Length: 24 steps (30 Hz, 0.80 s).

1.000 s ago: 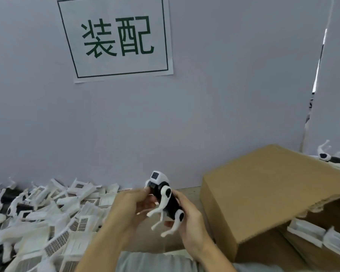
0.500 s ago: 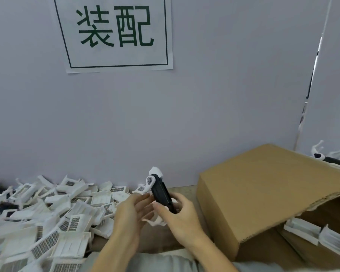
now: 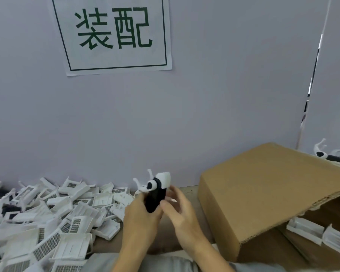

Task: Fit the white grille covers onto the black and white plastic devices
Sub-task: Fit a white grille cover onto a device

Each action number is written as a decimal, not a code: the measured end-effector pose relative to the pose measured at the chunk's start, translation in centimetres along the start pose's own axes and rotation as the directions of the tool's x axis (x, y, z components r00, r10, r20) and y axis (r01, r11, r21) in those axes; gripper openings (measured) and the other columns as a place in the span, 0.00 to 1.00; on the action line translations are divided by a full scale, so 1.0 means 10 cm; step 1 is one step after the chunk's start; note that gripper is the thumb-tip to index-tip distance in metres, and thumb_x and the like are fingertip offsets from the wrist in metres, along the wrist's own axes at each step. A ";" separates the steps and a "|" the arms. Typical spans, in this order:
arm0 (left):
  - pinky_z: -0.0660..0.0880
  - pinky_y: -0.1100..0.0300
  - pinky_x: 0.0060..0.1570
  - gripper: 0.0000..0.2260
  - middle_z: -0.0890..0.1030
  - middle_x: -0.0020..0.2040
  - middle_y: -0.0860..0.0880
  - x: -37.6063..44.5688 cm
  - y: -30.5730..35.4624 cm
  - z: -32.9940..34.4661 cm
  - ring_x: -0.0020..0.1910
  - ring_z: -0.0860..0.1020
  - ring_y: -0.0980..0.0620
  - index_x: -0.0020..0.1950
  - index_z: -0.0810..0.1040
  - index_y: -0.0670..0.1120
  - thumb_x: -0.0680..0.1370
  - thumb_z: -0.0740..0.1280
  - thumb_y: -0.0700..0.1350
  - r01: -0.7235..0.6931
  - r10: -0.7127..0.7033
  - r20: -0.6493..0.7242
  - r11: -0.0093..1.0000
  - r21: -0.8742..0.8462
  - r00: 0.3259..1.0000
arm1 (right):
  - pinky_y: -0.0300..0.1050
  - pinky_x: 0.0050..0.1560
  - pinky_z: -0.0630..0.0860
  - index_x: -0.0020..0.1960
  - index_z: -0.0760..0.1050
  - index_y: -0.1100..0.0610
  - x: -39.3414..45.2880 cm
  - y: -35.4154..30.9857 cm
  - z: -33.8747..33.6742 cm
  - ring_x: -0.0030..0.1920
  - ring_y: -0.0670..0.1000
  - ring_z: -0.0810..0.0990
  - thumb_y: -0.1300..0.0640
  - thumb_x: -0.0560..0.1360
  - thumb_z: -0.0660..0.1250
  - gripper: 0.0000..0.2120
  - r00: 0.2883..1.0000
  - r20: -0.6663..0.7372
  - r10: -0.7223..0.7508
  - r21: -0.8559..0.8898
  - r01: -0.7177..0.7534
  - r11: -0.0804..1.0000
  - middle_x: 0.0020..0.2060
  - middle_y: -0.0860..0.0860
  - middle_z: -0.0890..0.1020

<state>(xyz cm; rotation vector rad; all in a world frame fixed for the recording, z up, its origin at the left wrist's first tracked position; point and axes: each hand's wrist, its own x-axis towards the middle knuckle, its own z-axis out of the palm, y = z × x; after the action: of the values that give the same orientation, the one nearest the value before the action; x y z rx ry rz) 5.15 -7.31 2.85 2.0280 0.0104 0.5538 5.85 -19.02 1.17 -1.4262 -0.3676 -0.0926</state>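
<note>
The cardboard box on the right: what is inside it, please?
Under the raised flap of the cardboard box, a few white plastic parts show at the lower right opening. The flap covers the rest of the inside, so nothing more can be told.

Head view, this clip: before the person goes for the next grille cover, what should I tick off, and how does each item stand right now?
1. Black and white device held securely: ok; the left hand grips its lower end, top pointing up.
2. Right hand free to pick: cannot tell; it sits beside the device, fingers blurred, contact unclear.
3. Grille cover already fitted on this device: cannot tell; the facing side shows only black body and white cap.
4. Supply of white grille covers within view: ok; a loose pile lies to the left.
5. Cardboard box clear of the hands: ok; it stands apart on the right.
</note>
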 end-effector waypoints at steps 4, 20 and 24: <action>0.71 0.53 0.53 0.08 0.77 0.43 0.63 -0.08 0.03 0.07 0.49 0.79 0.55 0.54 0.73 0.60 0.78 0.68 0.51 -0.305 0.260 0.166 0.877 0.372 0.951 | 0.39 0.49 0.80 0.53 0.80 0.57 0.06 -0.06 0.00 0.49 0.47 0.85 0.48 0.72 0.76 0.16 0.967 -0.242 0.083 0.122 -0.055 0.991 0.46 0.50 0.87; 0.75 0.55 0.46 0.03 0.82 0.44 0.54 0.05 0.06 0.05 0.48 0.81 0.47 0.51 0.75 0.51 0.83 0.63 0.44 0.085 -0.118 -0.140 0.971 -0.222 0.983 | 0.40 0.56 0.74 0.66 0.70 0.48 0.07 -0.03 0.00 0.58 0.45 0.78 0.48 0.83 0.59 0.12 0.960 -0.190 0.207 -0.078 -0.225 0.971 0.57 0.46 0.79; 0.76 0.51 0.45 0.15 0.84 0.43 0.43 0.14 0.10 -0.13 0.43 0.83 0.46 0.50 0.81 0.44 0.79 0.65 0.55 0.304 -0.381 0.103 0.516 -0.801 0.919 | 0.31 0.34 0.72 0.51 0.77 0.52 0.07 -0.03 0.02 0.38 0.45 0.80 0.54 0.83 0.59 0.09 0.930 -0.152 0.335 -0.155 -0.357 0.921 0.44 0.49 0.82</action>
<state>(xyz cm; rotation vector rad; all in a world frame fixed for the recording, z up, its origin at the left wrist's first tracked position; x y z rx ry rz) 5.64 -6.38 4.71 1.0384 0.1821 0.2916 6.34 -18.78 1.68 -1.6362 0.0010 0.0776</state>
